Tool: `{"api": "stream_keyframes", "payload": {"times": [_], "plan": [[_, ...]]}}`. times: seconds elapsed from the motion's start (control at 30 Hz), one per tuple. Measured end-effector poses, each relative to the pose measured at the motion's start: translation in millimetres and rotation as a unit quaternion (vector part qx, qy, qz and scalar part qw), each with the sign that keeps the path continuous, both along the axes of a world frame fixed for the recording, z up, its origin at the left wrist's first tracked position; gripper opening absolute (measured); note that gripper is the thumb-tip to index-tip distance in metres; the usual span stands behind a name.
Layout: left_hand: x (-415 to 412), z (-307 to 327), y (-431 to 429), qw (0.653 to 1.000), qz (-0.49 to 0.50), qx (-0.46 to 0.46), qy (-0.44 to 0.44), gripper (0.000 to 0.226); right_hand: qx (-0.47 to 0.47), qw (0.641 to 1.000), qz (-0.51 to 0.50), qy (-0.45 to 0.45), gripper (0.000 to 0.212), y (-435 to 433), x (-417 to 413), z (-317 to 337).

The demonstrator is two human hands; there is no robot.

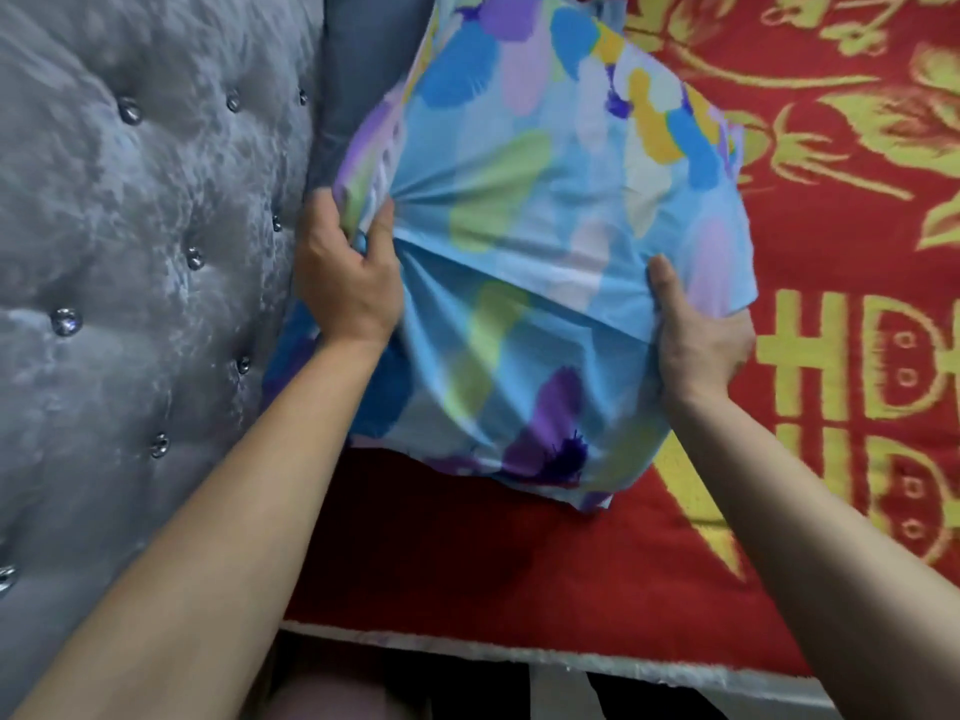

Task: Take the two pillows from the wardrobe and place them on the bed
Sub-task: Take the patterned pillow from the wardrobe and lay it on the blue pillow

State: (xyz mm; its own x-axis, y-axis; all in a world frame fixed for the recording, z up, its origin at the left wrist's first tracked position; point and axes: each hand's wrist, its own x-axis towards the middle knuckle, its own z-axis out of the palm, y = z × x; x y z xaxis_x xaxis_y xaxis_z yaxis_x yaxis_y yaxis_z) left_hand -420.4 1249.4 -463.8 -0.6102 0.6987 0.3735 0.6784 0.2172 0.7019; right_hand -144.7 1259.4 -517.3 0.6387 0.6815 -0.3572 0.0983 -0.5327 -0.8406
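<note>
A pillow (545, 241) in a light blue case with purple, green and yellow blotches is held over the head end of the bed (519, 553). My left hand (348, 283) pinches the case at its left edge, bunching the cloth. My right hand (696, 340) grips the pillow's right side. The pillow's lower corner hangs just above the red blanket; whether it touches is unclear. A grey-blue cushion (363, 80) leans behind the pillow. More patterned cloth (291, 371) shows under my left wrist; whether it is a second pillow I cannot tell.
A grey tufted headboard (130, 252) with crystal buttons fills the left side. The red blanket with gold patterns (857, 200) covers the bed to the right. The bed's near edge (519, 652) runs along the bottom, with dark floor below.
</note>
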Motion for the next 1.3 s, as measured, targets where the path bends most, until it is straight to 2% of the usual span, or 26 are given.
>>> {"api": "stream_keyframes", "payload": {"times": [0.1, 0.2, 0.27, 0.3, 0.37, 0.43, 0.5, 0.63, 0.73, 0.87, 1.07, 1.2, 1.3], "plan": [[-13.1, 22.6, 14.9, 0.999, 0.026, 0.028, 0.024, 0.043, 0.042, 0.999, 0.019, 0.005, 0.094, 26.0, -15.0, 20.7], [-39.7, 31.5, 23.5, 0.998, 0.057, 0.035, 0.022, 0.053, 0.052, 0.996, 0.074, -0.008, 0.098, 54.2, -35.1, 29.1], [-61.0, 26.8, 27.0, 0.996, 0.088, 0.004, 0.008, 0.061, 0.039, 0.990, 0.128, -0.045, 0.100, 66.3, -49.7, 25.3], [-69.7, 19.5, 26.1, 0.994, 0.101, -0.040, 0.011, 0.066, 0.022, 0.985, 0.161, -0.059, 0.101, 68.0, -56.4, 20.4], [-79.7, -5.4, 15.7, 0.976, 0.100, -0.188, 0.036, 0.074, -0.034, 0.964, 0.255, -0.070, 0.107, 62.2, -66.0, 3.5], [-76.7, -38.2, -7.3, 0.929, 0.073, -0.360, 0.040, 0.071, -0.088, 0.927, 0.359, -0.066, 0.114, 44.9, -69.6, -19.8], [-69.5, -69.2, -33.5, 0.890, 0.030, -0.454, 0.029, 0.067, -0.106, 0.909, 0.401, -0.041, 0.115, 23.9, -67.1, -40.2], [-73.8, -97.3, -44.0, 0.890, 0.016, -0.456, 0.031, 0.066, -0.101, 0.923, 0.370, -0.028, 0.111, 1.9, -67.8, -58.0], [-80.2, -101.2, -36.3, 0.886, 0.013, -0.463, 0.028, 0.065, -0.101, 0.931, 0.341, -0.082, 0.109, -1.8, -77.6, -54.4], [-84.1, -105.2, -38.5, 0.891, 0.019, -0.452, 0.022, 0.063, -0.030, 0.930, 0.337, -0.145, 0.103, -26.3, -80.4, -51.5], [-89.5, -119.2, -37.6, 0.887, -0.004, -0.461, 0.013, 0.062, -0.089, 0.900, 0.378, -0.198, 0.101, -40.4, -77.0, -72.8], [-92.8, -120.6, -40.0, 0.893, -0.007, -0.451, 0.013, 0.062, -0.092, 0.904, 0.362, -0.211, 0.100, -48.6, -82.8, -83.5], [-79.7, -120.8, -51.0, 0.908, 0.016, -0.416, 0.043, 0.064, -0.106, 0.904, 0.372, -0.182, 0.097, -62.0, -73.4, -92.5]]}}
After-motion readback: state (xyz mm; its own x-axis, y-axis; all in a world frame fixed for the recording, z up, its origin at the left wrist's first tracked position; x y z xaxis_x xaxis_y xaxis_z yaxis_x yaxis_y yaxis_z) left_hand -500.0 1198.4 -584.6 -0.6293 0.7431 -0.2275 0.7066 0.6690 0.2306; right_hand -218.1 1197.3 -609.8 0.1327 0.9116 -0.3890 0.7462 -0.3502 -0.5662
